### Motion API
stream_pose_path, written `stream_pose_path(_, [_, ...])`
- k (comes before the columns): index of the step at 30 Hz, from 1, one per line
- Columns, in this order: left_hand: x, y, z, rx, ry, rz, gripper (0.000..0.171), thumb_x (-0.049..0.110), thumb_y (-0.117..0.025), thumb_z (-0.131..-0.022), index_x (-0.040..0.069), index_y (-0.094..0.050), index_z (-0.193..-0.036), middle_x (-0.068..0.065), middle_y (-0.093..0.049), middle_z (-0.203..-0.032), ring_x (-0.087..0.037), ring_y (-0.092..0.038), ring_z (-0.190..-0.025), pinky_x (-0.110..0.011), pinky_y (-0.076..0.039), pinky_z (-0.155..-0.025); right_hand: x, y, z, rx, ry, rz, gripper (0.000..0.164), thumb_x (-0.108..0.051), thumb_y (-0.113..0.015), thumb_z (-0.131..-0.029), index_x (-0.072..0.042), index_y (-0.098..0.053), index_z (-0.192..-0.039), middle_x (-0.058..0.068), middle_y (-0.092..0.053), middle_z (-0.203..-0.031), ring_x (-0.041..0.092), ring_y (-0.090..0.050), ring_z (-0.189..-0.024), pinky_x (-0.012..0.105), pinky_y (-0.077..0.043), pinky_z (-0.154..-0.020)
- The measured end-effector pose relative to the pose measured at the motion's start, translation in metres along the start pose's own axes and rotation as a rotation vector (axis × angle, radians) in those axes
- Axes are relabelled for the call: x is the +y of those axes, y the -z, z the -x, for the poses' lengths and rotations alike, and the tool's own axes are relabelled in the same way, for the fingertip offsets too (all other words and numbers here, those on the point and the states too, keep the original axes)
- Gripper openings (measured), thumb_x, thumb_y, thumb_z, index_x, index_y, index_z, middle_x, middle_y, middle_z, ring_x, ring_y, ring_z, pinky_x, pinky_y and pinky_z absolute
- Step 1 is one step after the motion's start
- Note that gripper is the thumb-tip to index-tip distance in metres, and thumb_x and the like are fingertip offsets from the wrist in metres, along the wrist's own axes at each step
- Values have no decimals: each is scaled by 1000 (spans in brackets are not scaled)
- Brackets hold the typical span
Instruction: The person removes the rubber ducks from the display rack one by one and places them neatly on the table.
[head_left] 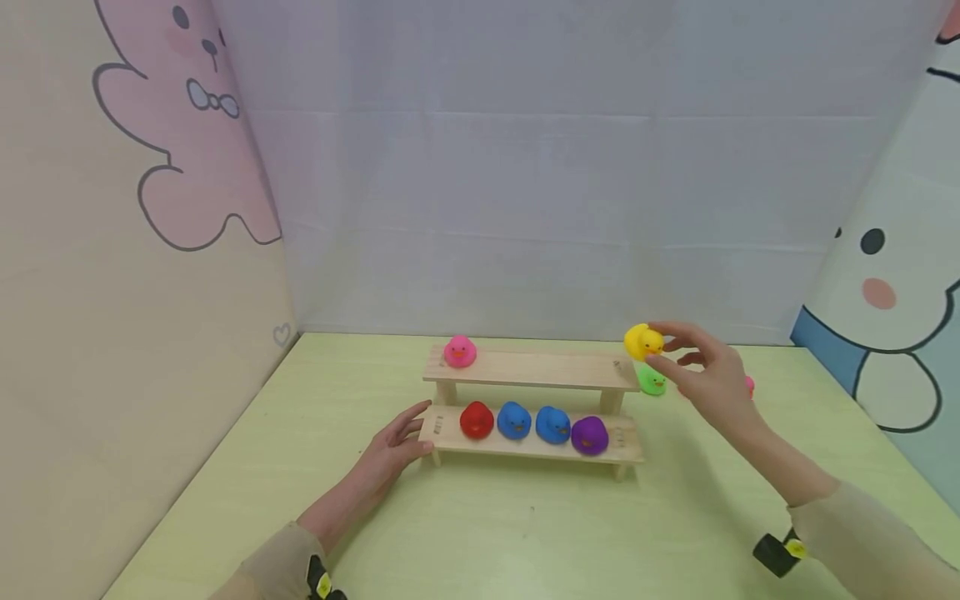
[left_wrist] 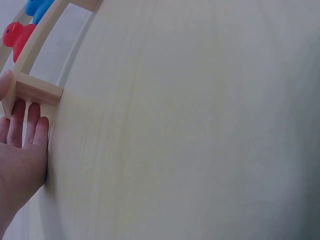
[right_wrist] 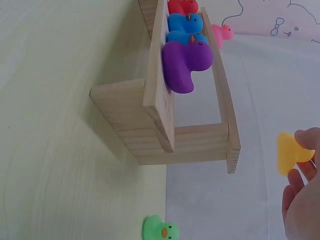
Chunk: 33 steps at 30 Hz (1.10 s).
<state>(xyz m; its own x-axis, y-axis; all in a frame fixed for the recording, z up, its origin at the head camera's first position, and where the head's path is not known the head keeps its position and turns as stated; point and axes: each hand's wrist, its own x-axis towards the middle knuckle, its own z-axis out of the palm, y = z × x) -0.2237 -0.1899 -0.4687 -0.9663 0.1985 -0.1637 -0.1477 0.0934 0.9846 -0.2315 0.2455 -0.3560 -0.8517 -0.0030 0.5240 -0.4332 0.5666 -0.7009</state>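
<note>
My right hand (head_left: 708, 375) pinches a yellow rubber duck (head_left: 643, 342) between thumb and fingers, raised beside the right end of a two-tier wooden shelf (head_left: 547, 369). In the right wrist view the yellow duck (right_wrist: 287, 152) is off to the side of the shelf's upper board. My left hand (head_left: 390, 450) holds the left end of the lower board, its thumb and fingers on either side of the board in the left wrist view. On the lower tier sit a red duck (head_left: 476, 421), two blue ducks (head_left: 514, 421) and a purple duck (head_left: 590, 435). A pink duck (head_left: 460, 352) sits at the upper tier's left end.
A green duck (head_left: 652, 381) stands on the pale table (head_left: 525, 525) right of the shelf, below the yellow one. Another pinkish duck (head_left: 750, 387) is mostly hidden behind my right hand. Fabric walls (head_left: 487, 208) with cartoon animals enclose the table's back and sides.
</note>
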Motion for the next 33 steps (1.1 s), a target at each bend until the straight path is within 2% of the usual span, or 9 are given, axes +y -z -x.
stream_pose_path(3, [1, 0, 0, 2, 1, 3, 67, 14, -66, -92, 25, -38, -152, -13, -52, -145, -22, -55, -128, -46, -34, -113, 4, 5, 3, 5, -18, 56, 41, -21, -74, -89, -16, -65, -129, -33, -58, -111, -9, -53, -94, 5, -43, -76])
stream_pose_path(6, [2, -1, 0, 1, 3, 3, 67, 14, -66, -92, 25, -38, -152, -12, -52, -145, -22, -55, -127, -45, -35, -112, 6, 10, 7, 13, -29, 125, 42, -25, -74, -89, -17, -64, -130, -22, -61, -116, -14, -51, -93, 4, -42, -75])
stream_pose_path(9, [1, -1, -1, 0, 6, 3, 67, 13, -66, -92, 25, -39, -151, -12, -52, -145, -21, -55, -127, -42, -36, -110, 10, 15, 10, 17, -34, 151, 43, -24, -74, -89, -16, -64, -130, -22, -60, -117, -17, -50, -91, 3, -42, -73])
stream_pose_path(12, [1, 0, -1, -4, 8, 6, 67, 13, -65, -92, 25, -38, -152, -12, -51, -146, -21, -55, -127, -42, -36, -111, 14, 18, 12, 12, -34, 164, 42, -23, -74, -89, -15, -64, -129, -15, -64, -117, -18, -50, -90, 2, -43, -72])
stream_pose_path(17, [1, 0, 0, -1, 9, 4, 66, 13, -65, -92, 26, -38, -152, -12, -51, -146, -22, -55, -128, -45, -35, -113, 22, 20, 17, -25, -58, 207, 41, -25, -72, -91, -13, -64, -129, 14, -67, -121, -21, -48, -88, 2, -42, -71])
stream_pose_path(23, [1, 0, -1, 11, 11, -7, 66, 13, -65, -92, 26, -39, -151, -12, -52, -146, -23, -54, -129, -44, -36, -111, 37, 18, 26, -64, -51, 263, 39, -20, -74, -89, -12, -65, -126, 17, -71, -113, -22, -45, -83, 4, -43, -69])
stream_pose_path(29, [1, -1, 0, 11, 10, 0, 66, 13, -65, -92, 26, -39, -151, -13, -51, -146, -25, -53, -130, -49, -34, -114, 52, 14, 34, -91, -22, 261, 38, -14, -77, -85, -10, -68, -122, 17, -73, -111, -23, -46, -83, 9, -46, -67])
stream_pose_path(31, [2, -1, 0, 11, 12, -1, 66, 14, -65, -92, 26, -39, -151, -13, -51, -146, -25, -53, -130, -50, -33, -114, 56, 13, 37, -100, -24, 268, 38, -14, -78, -84, -10, -68, -121, 17, -73, -111, -15, -54, -84, 12, -47, -66])
stream_pose_path(33, [2, -1, 0, 9, 12, -1, 66, 14, -65, -92, 26, -39, -151, -12, -51, -146, -25, -53, -131, -50, -33, -115, 59, 11, 39, -110, -34, 275, 38, -14, -79, -83, -10, -69, -120, 16, -72, -111, 0, -64, -85, 14, -48, -66])
